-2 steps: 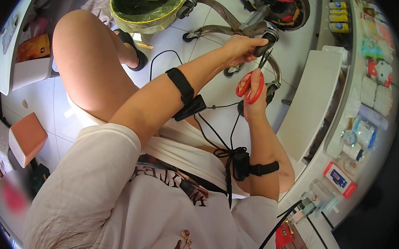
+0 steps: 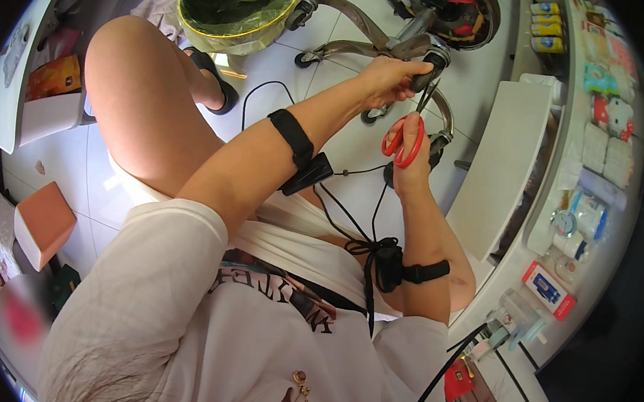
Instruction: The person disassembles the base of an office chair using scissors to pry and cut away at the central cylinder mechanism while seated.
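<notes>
My left hand [image 2: 389, 83] is closed around a dark caster wheel [image 2: 437, 60] on the metal base of a tipped wheeled chair [image 2: 350, 8]. The thumb lies along the top of the wheel, and the other fingers curl beneath it. Just below, my right hand [image 2: 410, 174] grips a pair of scissors [image 2: 420, 139] by red loop handles. Its narrow blades point up against or very close to the wheel's lower side; whether they touch it cannot be made out. Other casters of the same base, one of them [image 2: 308, 58], rest near the tiled floor.
A bin [image 2: 263, 39] with a yellowish liner stands beyond my bent knee. On the right, a white shelf [image 2: 498, 151] and a counter carry small packages and yellow cans [image 2: 547, 44]. A reddish-topped box [image 2: 47, 219] is at left. Black cables [image 2: 337, 206] hang between my forearms.
</notes>
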A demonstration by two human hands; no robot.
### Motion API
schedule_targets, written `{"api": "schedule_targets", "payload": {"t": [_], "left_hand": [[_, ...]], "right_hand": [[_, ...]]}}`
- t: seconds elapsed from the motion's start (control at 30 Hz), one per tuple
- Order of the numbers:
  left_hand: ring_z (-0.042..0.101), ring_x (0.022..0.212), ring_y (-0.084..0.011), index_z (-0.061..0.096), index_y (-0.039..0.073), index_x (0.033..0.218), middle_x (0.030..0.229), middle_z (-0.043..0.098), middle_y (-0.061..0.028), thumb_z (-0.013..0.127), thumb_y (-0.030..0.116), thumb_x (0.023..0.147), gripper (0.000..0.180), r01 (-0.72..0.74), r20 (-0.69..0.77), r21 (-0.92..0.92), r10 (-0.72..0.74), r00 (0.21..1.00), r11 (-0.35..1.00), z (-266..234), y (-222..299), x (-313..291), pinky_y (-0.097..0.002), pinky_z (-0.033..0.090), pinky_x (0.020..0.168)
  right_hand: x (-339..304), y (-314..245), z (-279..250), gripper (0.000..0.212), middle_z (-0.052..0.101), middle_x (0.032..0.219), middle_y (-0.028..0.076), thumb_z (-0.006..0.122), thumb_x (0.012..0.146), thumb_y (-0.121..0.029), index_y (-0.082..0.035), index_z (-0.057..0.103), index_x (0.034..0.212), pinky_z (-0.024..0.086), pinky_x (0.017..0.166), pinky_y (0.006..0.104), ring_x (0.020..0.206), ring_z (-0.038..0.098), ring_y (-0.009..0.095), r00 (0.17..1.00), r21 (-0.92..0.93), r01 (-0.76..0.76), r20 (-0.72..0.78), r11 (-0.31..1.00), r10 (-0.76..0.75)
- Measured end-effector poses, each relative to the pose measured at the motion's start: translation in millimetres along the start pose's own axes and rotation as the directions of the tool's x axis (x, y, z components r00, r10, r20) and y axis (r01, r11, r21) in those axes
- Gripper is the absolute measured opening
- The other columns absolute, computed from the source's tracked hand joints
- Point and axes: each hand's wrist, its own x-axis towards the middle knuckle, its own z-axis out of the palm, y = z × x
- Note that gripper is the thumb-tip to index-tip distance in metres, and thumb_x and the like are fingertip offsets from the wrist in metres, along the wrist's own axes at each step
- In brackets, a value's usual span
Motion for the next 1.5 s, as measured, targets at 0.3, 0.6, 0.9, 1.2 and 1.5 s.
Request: {"api": "schedule_targets", "payload": {"t": [0.3, 0.6, 0.9, 1.2, 1.5], "left_hand": [[0.047, 0.052, -0.0087, 0.058, 0.008, 0.075, 0.061, 0.052, 0.0012, 0.069, 0.030, 0.077, 0.025, 0.031, 0.032, -0.022, -0.030, 0.999, 0.999, -0.2, 2.3, 2.0, -0.0190, 0.036, 0.045], [0.047, 0.054, -0.0078, 0.058, 0.008, 0.074, 0.058, 0.049, 0.0039, 0.069, 0.028, 0.077, 0.022, -0.018, 0.079, -0.013, 0.019, 0.997, 1.000, -7.1, 1.1, 4.5, -0.0195, 0.038, 0.052], [0.048, 0.054, -0.0079, 0.059, 0.007, 0.075, 0.062, 0.054, 0.0005, 0.068, 0.030, 0.077, 0.025, 0.011, 0.039, -0.019, -0.011, 0.999, 1.000, -1.9, -0.3, 4.0, -0.0189, 0.039, 0.048], [0.050, 0.052, -0.0100, 0.056, 0.005, 0.077, 0.066, 0.056, -0.0069, 0.065, 0.035, 0.078, 0.031, 0.070, 0.094, -0.090, -0.062, 0.994, 0.993, 1.1, -2.4, 4.0, -0.0193, 0.040, 0.044], [0.050, 0.053, -0.0105, 0.056, 0.005, 0.079, 0.067, 0.056, -0.0064, 0.067, 0.034, 0.078, 0.031, 0.012, 0.087, -0.104, -0.003, 0.996, 0.995, -0.3, -5.1, 4.1, -0.0193, 0.039, 0.045]], "right_hand": [[3.2, 7.1, -7.5, 0.037, 0.044, 0.058, 0.002, 0.049, 0.090, -0.041, -0.006, 0.048, 0.078, 0.033, 0.045, 0.0218, 0.050, 0.042, 0.009, 0.999, -0.110, 0.049, -0.011, 0.993, -0.050], [-0.4, -9.8, 2.3, 0.039, 0.049, 0.065, 0.003, 0.041, 0.093, -0.040, -0.007, 0.050, 0.075, 0.037, 0.059, 0.0261, 0.060, 0.045, 0.013, 0.995, 0.263, -0.096, 0.041, 0.960, 0.088], [-2.9, -0.2, 1.6, 0.037, 0.044, 0.059, 0.001, 0.044, 0.092, -0.041, -0.009, 0.044, 0.075, 0.034, 0.051, 0.0225, 0.054, 0.041, 0.009, 0.997, -0.253, -0.019, -0.076, 0.967, -0.001], [16.0, 27.1, -35.1, 0.029, 0.041, 0.060, -0.004, 0.056, 0.088, -0.030, -0.009, 0.043, 0.074, 0.029, 0.044, 0.0198, 0.050, 0.037, 0.005, 0.977, -0.566, 0.163, -0.022, 0.808, -0.212], [6.7, 9.3, -20.4, 0.025, 0.044, 0.062, -0.002, 0.054, 0.089, -0.029, -0.009, 0.046, 0.076, 0.033, 0.050, 0.0204, 0.054, 0.041, 0.007, 0.997, -0.031, -0.072, 0.009, 0.997, 0.072]]}}
